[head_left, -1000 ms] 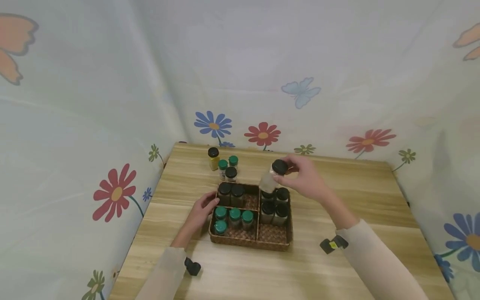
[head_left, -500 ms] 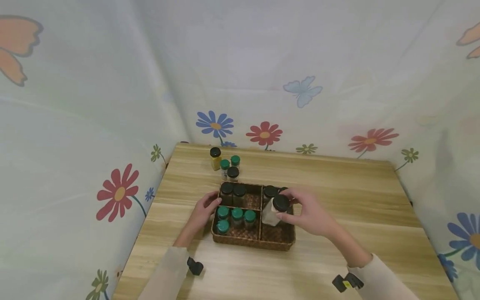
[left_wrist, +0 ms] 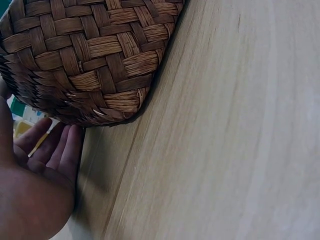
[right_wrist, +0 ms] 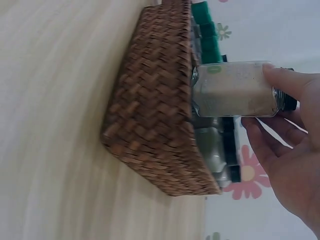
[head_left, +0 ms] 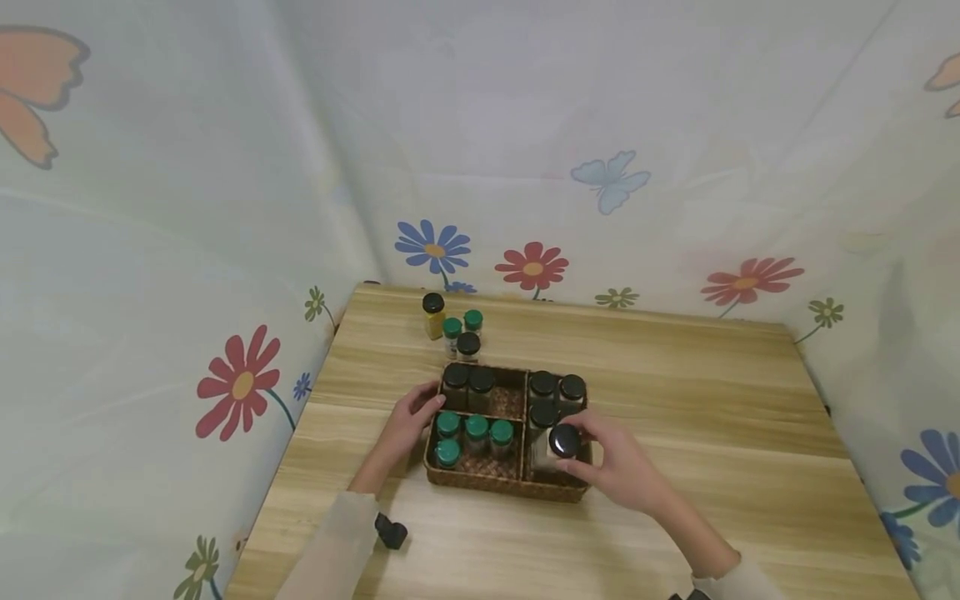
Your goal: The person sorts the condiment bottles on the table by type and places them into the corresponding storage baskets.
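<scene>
Sleeves [head_left: 330, 542] cross the lower edge of your head view, above a wood-grain surface [head_left: 480, 542]. Right of the frame's centre, your right hand [head_left: 618, 462] pinches a black-lidded jar [head_left: 546, 458] between fingers and thumb near its lid. You have that jar over the front of the right compartment; in the right wrist view, its base is at the rim. Your left hand [head_left: 405, 423] rests against the left wall of the woven basket [head_left: 510, 486], fingers nearly straight. In that basket, four green-lidded jars [head_left: 476, 433] occupy the front-left compartment, two dark jars [head_left: 468, 387] the back-left, and three black lids [head_left: 542, 385] show behind your held jar. Farther back, left of centre, stand a yellow jar [head_left: 434, 323], two green-topped jars [head_left: 452, 337] and a black-topped one [head_left: 468, 345]. A flower-printed backdrop [head_left: 660, 108] fills the upper frame.
</scene>
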A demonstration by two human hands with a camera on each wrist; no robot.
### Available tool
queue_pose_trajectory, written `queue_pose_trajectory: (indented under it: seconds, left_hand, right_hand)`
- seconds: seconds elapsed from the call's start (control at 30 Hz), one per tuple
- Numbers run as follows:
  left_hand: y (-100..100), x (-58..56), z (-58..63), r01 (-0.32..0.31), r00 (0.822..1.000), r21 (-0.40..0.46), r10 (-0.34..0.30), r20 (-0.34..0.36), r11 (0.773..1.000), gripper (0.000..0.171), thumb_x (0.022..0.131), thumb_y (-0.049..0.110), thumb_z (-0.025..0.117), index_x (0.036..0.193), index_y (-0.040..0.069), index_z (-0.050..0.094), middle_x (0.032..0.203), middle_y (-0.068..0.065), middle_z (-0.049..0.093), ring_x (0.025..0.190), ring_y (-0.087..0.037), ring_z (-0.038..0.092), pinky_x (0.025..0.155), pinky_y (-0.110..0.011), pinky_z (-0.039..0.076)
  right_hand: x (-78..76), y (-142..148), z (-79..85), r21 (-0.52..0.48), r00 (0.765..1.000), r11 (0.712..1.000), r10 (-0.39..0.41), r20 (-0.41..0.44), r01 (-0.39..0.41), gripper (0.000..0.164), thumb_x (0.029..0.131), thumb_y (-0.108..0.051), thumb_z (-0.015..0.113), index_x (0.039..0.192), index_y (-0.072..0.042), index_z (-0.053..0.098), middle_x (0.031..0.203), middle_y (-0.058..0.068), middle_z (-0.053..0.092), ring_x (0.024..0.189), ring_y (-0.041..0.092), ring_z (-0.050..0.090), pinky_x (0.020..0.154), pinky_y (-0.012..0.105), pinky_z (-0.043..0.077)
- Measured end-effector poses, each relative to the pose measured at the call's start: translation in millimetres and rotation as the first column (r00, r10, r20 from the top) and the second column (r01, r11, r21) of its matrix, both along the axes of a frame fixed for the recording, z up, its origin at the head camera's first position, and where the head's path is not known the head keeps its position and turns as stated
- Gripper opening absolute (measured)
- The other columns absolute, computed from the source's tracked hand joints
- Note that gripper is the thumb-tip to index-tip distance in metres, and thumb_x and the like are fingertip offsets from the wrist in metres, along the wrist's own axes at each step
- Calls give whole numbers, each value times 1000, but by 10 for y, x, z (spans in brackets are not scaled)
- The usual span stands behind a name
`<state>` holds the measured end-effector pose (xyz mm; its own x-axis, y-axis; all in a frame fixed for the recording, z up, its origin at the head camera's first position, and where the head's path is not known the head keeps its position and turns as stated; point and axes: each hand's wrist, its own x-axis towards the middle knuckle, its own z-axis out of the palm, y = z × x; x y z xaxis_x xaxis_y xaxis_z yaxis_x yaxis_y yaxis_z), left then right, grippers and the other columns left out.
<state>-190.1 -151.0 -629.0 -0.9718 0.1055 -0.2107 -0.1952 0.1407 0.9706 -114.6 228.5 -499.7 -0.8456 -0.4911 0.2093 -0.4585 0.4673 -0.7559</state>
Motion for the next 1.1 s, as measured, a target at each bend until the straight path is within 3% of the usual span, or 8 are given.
queue_pose_trajectory:
  seconds: [0.27,0.4,0.87,1.1]
  left_hand:
    - [-10,21,26,-7,999,-3,7,-51,1000,60,105,42,67,154,9,53,153,-18,55,138,-34,56,112,-54,49]
    - [-29,27,31,-13,998,-12,12,-54,1000,60,105,42,67,154,9,54,152,-18,57,136,-33,57,111,-54,49]
    - [-5,59,28,-24,999,-12,24,-48,1000,60,105,42,67,153,8,54,151,-18,58,135,-33,58,111,-54,50]
    - [4,48,34,-24,999,-3,24,-42,1000,59,105,42,68,152,9,56,149,-17,59,134,-32,58,110,-52,51]
  right_hand:
    - [79,-77,-222,31,1000,999,-26,1,26,46,87,-17,90,127,-15,67,116,-7,69,102,24,71,87,47,62]
    - [102,-149,-301,30,998,999,-42,39,41,47,89,-15,89,130,-14,66,120,0,71,108,30,71,90,52,61]
    - [154,-371,-568,79,972,968,-237,-12,237,50,85,-11,91,129,-10,69,124,6,72,113,26,70,97,49,59]
    - [176,-413,-601,73,962,960,-272,-6,272,53,84,-8,91,132,-9,68,126,9,72,115,30,70,96,52,59]
